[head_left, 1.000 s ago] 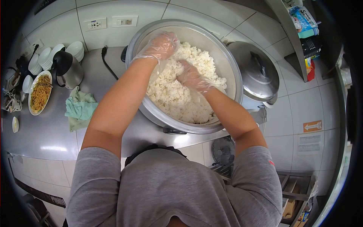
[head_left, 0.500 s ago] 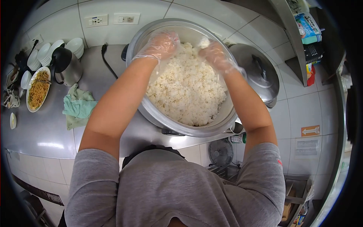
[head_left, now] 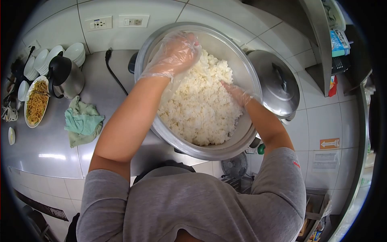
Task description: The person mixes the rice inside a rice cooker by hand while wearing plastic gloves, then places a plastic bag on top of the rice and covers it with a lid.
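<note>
- big round silver metal pot (head_left: 209, 152) sits on the steel bench (head_left: 44, 149), mouth facing up. it's round, so no real long axis
- white cooked rice (head_left: 197, 109) is heaped inside it
- left hand (head_left: 175, 52) in a clear plastic glove, fingers curled over the rice at the far rim. can't tell if it's gripping any
- right hand (head_left: 236, 93) is gloved too, fingers stretched out and pressed into the rice by the right wall
- domed metal lid (head_left: 274, 82) lies just right of the pot

Brushed metal pot (head_left: 246, 137), clear plastic glove (head_left: 175, 54), crumpled cloth (head_left: 82, 123)
</note>
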Action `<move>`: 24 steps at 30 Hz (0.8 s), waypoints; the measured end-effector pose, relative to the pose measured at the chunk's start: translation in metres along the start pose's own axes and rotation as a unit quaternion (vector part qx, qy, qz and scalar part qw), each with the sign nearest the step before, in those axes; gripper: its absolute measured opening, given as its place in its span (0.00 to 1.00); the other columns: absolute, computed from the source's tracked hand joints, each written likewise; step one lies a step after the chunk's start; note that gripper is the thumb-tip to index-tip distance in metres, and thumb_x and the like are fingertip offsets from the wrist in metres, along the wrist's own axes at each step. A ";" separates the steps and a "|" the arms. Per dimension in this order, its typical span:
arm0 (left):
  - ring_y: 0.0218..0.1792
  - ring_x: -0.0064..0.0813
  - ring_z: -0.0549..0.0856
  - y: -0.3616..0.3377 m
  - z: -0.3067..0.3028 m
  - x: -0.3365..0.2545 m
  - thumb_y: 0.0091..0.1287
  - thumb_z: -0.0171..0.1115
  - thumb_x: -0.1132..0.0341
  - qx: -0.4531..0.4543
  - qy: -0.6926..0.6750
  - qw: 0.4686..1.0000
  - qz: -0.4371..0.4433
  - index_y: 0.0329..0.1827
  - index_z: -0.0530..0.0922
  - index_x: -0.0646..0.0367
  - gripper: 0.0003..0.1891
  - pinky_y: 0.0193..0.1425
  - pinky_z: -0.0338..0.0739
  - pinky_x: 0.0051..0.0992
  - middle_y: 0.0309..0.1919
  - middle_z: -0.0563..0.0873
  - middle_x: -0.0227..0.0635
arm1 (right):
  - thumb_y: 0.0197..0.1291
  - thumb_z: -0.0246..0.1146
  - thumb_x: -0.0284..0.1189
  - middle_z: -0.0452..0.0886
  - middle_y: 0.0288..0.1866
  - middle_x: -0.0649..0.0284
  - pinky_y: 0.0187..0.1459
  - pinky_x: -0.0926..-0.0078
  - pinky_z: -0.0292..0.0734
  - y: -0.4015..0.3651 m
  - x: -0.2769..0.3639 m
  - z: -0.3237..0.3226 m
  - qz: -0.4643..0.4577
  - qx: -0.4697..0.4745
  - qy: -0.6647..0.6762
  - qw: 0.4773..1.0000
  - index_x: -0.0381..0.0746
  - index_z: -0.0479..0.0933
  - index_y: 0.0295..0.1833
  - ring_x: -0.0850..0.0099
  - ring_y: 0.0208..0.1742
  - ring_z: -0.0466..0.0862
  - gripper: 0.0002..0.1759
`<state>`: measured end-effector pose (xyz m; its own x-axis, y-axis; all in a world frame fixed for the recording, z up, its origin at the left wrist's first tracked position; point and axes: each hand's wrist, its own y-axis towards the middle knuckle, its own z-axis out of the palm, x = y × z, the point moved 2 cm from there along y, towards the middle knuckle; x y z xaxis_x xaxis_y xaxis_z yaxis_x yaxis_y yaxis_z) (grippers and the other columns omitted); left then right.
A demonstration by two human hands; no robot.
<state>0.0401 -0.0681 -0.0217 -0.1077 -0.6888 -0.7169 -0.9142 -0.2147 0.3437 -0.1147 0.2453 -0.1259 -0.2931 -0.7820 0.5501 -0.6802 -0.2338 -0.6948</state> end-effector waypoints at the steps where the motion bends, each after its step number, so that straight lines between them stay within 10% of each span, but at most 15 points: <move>1: 0.56 0.48 0.76 -0.001 -0.004 -0.002 0.65 0.55 0.58 -0.019 -0.009 1.000 0.015 0.52 0.73 0.51 0.14 0.60 0.71 0.41 0.49 0.80 0.48 | 0.56 0.54 0.66 0.51 0.77 0.50 0.72 0.54 0.50 -0.011 0.014 0.007 -0.003 -0.003 -0.005 1.000 0.41 0.55 0.75 0.56 0.77 0.50 0.51; 5: 0.57 0.48 0.75 -0.003 -0.011 -0.010 0.65 0.56 0.59 -0.032 -0.016 0.999 0.019 0.51 0.74 0.51 0.14 0.61 0.70 0.41 0.51 0.79 0.48 | 0.48 0.59 0.68 0.39 0.80 0.54 0.71 0.38 0.35 -0.054 0.041 0.048 -0.045 0.092 -0.027 0.994 0.49 0.51 0.76 0.58 0.79 0.35 0.56; 7: 0.57 0.49 0.75 0.000 -0.010 -0.010 0.65 0.56 0.59 -0.051 0.004 0.998 0.047 0.51 0.74 0.50 0.14 0.61 0.70 0.42 0.52 0.79 0.49 | 0.59 0.56 0.57 0.45 0.79 0.56 0.76 0.56 0.36 -0.084 0.079 0.077 -0.095 0.124 -0.090 0.984 0.43 0.57 0.74 0.58 0.79 0.44 0.44; 14: 0.52 0.50 0.79 0.001 -0.004 -0.007 0.65 0.56 0.59 -0.025 0.039 0.999 0.009 0.50 0.75 0.50 0.13 0.57 0.72 0.42 0.49 0.81 0.49 | 0.45 0.67 0.30 0.71 0.60 0.40 0.71 0.69 0.59 -0.106 0.121 0.154 -0.189 -0.059 -0.271 0.942 0.23 0.62 0.64 0.56 0.66 0.70 0.40; 16: 0.52 0.49 0.79 0.006 0.002 0.004 0.65 0.56 0.59 -0.026 0.034 0.999 0.014 0.50 0.75 0.50 0.13 0.56 0.72 0.41 0.48 0.81 0.49 | 0.34 0.74 0.29 0.70 0.61 0.43 0.68 0.68 0.65 -0.107 0.114 0.174 -0.382 -0.034 -0.436 0.814 0.33 0.68 0.62 0.51 0.69 0.65 0.43; 24: 0.49 0.39 0.81 0.003 -0.003 0.012 0.64 0.59 0.61 -0.017 0.027 0.995 -0.091 0.50 0.76 0.56 0.14 0.55 0.73 0.33 0.47 0.83 0.42 | 0.45 0.70 0.21 0.78 0.51 0.55 0.60 0.70 0.74 -0.149 0.085 0.119 -0.379 0.082 -0.152 0.909 0.42 0.74 0.56 0.63 0.57 0.77 0.28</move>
<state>0.0378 -0.0790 -0.0274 0.0810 -0.6728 -0.7354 -0.9031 -0.3618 0.2315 0.0419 0.1446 -0.0301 0.4337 -0.4788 0.7633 -0.4936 -0.8350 -0.2432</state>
